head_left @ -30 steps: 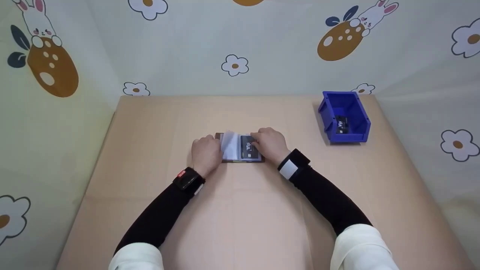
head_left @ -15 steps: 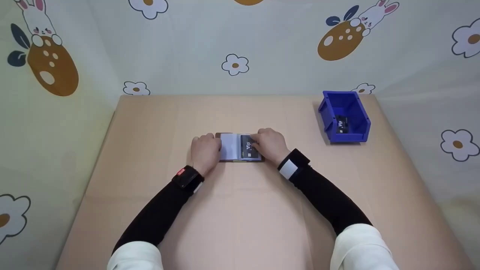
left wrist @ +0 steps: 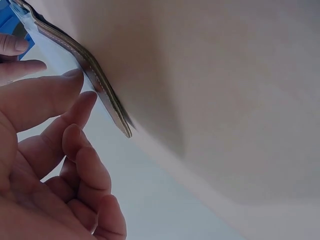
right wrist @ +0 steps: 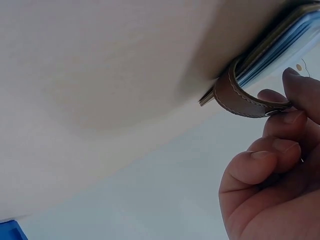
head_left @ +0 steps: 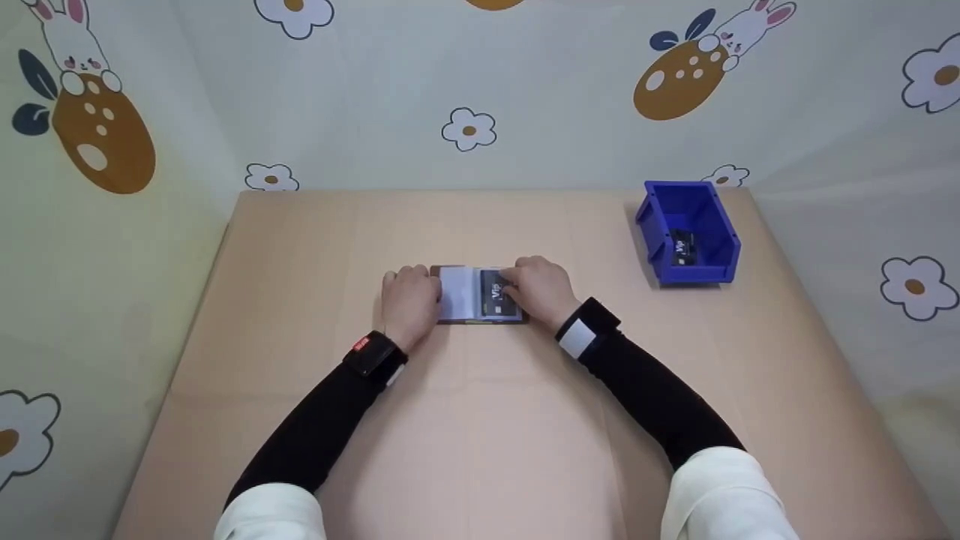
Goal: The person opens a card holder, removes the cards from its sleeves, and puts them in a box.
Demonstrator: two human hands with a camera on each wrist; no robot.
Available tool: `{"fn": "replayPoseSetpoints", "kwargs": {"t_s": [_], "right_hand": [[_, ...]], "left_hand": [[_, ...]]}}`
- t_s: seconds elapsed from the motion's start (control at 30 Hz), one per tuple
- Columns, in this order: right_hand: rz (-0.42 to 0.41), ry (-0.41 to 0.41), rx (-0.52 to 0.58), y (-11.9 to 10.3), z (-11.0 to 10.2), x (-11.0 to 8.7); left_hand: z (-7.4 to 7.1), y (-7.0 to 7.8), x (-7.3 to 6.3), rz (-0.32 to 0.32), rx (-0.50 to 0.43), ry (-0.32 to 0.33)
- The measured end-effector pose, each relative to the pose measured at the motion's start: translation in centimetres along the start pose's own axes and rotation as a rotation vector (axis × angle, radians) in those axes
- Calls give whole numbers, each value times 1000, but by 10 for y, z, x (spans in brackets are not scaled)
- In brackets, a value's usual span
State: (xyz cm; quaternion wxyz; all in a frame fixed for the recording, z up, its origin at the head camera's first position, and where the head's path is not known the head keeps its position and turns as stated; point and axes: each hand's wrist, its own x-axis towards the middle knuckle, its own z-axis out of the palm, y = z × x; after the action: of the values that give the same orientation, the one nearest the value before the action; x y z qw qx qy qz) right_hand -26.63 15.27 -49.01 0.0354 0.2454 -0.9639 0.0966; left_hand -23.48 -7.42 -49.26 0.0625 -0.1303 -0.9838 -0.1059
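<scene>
A brown leather card holder [head_left: 459,294] lies spread out on the table, its clear sleeves showing. A black card marked "Vip" [head_left: 491,296] sits in the right-hand sleeve. At the left edge, my left hand [head_left: 409,304] holds the holder between thumb and forefinger, the other fingers curled; the stitched cover edge [left wrist: 102,87] shows beside the fingertips in the left wrist view. My right hand [head_left: 546,291] grips the right side, its thumb over the sleeve and card. By those right fingers, the right wrist view shows a curved leather strap with a snap [right wrist: 240,102].
At the back right of the tan table [head_left: 480,427] stands a blue bin [head_left: 694,276] with a black "Vip" card [head_left: 683,248] inside. Patterned fabric walls [head_left: 375,97] with flowers and rabbits enclose the back and sides.
The raised clear sleeve has come down flat onto the left side of the card holder. My left hand has shifted slightly left; the right hand stays in place.
</scene>
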Motion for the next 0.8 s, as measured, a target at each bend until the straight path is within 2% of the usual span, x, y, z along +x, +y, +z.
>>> {"fn": "replayPoseSetpoints", "kwargs": {"t_s": [0.33, 0.53, 0.8], "right_hand": [[-2, 43, 20, 7, -3, -2], [-8, 77, 7, 12, -5, -2], [-33, 131, 2, 19, -3, -2]], "left_hand": [[0, 0, 0, 9, 11, 9], [2, 0, 0, 13, 9, 38], [2, 0, 0, 8, -1, 27]]}}
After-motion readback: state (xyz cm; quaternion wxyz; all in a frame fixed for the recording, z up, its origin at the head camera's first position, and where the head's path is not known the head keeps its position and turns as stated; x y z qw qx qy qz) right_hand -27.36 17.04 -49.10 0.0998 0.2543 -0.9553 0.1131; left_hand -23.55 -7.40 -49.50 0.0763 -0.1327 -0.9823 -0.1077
